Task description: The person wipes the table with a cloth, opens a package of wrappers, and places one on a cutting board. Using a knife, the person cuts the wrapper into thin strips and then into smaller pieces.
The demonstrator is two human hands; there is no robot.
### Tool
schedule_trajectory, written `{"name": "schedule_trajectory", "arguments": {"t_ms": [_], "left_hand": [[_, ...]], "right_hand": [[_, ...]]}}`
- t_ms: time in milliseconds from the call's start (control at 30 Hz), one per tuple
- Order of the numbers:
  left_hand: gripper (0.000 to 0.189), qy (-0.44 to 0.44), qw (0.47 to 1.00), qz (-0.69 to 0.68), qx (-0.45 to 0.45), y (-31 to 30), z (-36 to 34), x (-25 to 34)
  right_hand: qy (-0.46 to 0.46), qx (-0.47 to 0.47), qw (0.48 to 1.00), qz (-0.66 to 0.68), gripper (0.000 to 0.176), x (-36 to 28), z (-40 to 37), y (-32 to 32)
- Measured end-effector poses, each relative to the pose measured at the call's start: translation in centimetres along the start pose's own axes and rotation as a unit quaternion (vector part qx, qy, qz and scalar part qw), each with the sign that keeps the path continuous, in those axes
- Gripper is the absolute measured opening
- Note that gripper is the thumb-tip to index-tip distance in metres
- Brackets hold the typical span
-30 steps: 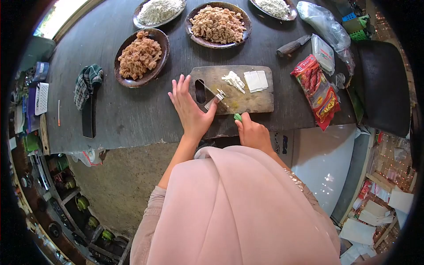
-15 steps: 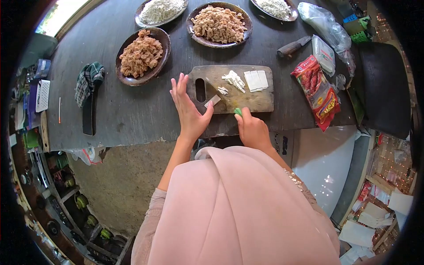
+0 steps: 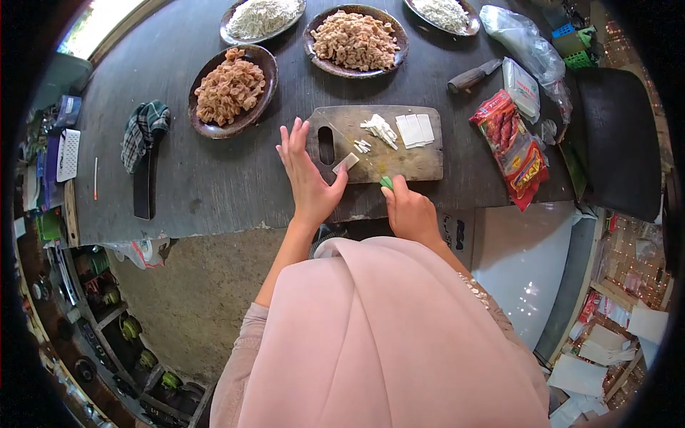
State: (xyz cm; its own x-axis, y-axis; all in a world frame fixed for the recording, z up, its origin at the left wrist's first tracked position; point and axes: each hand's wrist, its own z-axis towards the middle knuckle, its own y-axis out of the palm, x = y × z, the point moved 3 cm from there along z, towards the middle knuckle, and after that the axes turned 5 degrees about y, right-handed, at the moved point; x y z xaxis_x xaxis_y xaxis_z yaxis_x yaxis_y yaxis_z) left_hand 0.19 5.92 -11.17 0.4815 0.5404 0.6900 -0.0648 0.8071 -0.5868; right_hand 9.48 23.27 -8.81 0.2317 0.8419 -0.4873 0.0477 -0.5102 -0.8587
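Observation:
A wooden cutting board [image 3: 417,166] lies near the table's front edge. My left hand [image 3: 314,175] is at its left end, fingers stretched out and apart, with the thumb tip against a small pale flat piece [image 3: 347,164]. My right hand [image 3: 414,214] is closed around the green handle of a knife [image 3: 386,182] at the board's front edge. The knife's thin blade slants up to the left across the board, just right of the pale piece. Short cut strips [image 3: 362,146], a heap of longer white strips [image 3: 380,130] and flat white rectangles [image 3: 415,130] lie farther right.
Brown plates of fried bits [image 3: 355,41] and curled brown pieces [image 3: 230,89] stand behind the board, with plates of white shreds [image 3: 262,16] farther back. To the right are another knife [image 3: 474,75], a red sausage packet [image 3: 511,146] and plastic bags [image 3: 524,43]. A checked cloth [image 3: 145,132] lies left.
The knife blade has tilted slightly on the board, beside the pale piece. Both hands are almost where they were.

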Motion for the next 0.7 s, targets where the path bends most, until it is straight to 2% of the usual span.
{"name": "schedule_trajectory", "arguments": {"t_ms": [233,700], "left_hand": [[0.096,-0.005,1.000,0.002,-0.003,0.0,-0.1,0.0],[0.095,-0.003,1.000,0.001,-0.004,-0.1,-0.2,0.0]], "right_hand": [[0.000,0.007,0.999,-0.035,0.024,-0.2,-0.7,1.0],[0.005,0.004,1.000,-0.023,0.024,-0.3,-0.4,0.9]]}}
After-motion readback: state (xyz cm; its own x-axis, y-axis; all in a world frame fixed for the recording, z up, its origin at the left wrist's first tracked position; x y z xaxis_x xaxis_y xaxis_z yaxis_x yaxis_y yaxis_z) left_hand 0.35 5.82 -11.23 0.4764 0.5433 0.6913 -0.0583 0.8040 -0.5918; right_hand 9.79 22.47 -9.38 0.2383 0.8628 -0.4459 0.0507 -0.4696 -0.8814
